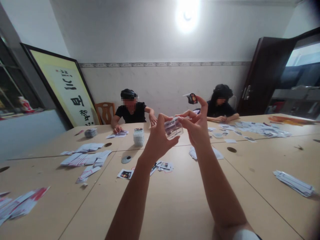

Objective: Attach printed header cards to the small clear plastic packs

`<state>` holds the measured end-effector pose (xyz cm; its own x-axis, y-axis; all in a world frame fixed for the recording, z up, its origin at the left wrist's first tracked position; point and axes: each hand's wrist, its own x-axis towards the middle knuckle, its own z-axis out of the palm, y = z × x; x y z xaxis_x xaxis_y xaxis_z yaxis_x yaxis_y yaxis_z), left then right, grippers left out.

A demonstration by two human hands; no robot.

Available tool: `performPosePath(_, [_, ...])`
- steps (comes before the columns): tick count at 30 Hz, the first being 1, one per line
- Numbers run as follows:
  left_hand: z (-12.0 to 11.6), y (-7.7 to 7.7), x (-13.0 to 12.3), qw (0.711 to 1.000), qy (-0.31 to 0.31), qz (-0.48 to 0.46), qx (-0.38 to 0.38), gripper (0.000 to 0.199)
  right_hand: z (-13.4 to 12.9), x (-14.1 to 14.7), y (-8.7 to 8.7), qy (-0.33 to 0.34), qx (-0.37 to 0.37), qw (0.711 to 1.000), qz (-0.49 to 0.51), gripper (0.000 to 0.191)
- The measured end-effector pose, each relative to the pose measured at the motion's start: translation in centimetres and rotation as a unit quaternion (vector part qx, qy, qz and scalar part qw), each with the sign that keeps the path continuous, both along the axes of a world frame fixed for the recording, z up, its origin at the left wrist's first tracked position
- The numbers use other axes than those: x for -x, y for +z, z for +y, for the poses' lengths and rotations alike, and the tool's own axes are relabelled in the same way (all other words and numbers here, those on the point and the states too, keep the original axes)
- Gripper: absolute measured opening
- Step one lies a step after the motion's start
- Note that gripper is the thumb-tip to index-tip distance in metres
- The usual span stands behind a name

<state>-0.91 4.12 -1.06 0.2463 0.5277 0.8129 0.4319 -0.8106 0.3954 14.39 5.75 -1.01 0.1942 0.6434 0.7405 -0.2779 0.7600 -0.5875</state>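
Raised above the table, a small clear plastic case (173,128) is gripped between the thumb and fingers of my left hand (160,135). The thumb and a finger of my right hand (196,125) pinch the case's upper right edge. A small black label with a coloured picture (192,98) is at the raised index fingertip of my right hand. Below my hands, printed cards (163,165) lie scattered on the table, partly behind my left forearm. A stack of clear cases (138,137) stands upright left of my left hand.
Paper piles (86,159) lie at the left, and a paper bundle (293,183) at the right. Many cards (262,129) cover the far right. Two people sit across the table (180,203), one at a small stack (90,133). A round grey disc (126,159) lies left of centre.
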Motion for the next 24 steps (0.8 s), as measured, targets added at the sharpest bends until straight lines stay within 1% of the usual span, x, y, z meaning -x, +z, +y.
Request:
performPosePath(5, [0.0, -0.1, -0.2, 1.000, -0.012, 0.000, -0.004, 0.055, 0.3, -0.5, -0.2, 0.004, -0.007, 1.000, -0.008, 0.095])
performPosePath(11, [-0.2, -0.1, -0.3, 1.000, -0.002, 0.021, -0.014, 0.056, 0.3, -1.0, -0.2, -0.021, -0.017, 1.000, -0.016, 0.083])
performPosePath(13, [-0.2, -0.2, -0.3, 1.000, -0.007, 0.021, -0.013, 0.056, 0.3, -1.0, -0.2, -0.027, -0.022, 0.999, -0.020, 0.082])
performPosePath(20, [-0.1, -0.4, -0.2, 1.000, -0.002, 0.013, -0.013, 0.058, 0.6, -0.8, -0.3, -0.019, -0.042, 0.999, -0.002, 0.082])
performPosePath(24, [-0.1, -0.3, -0.2, 1.000, -0.018, 0.009, -0.007, 0.057, 1.2, -0.8, -0.5, -0.013, -0.059, 0.998, 0.009, 0.086])
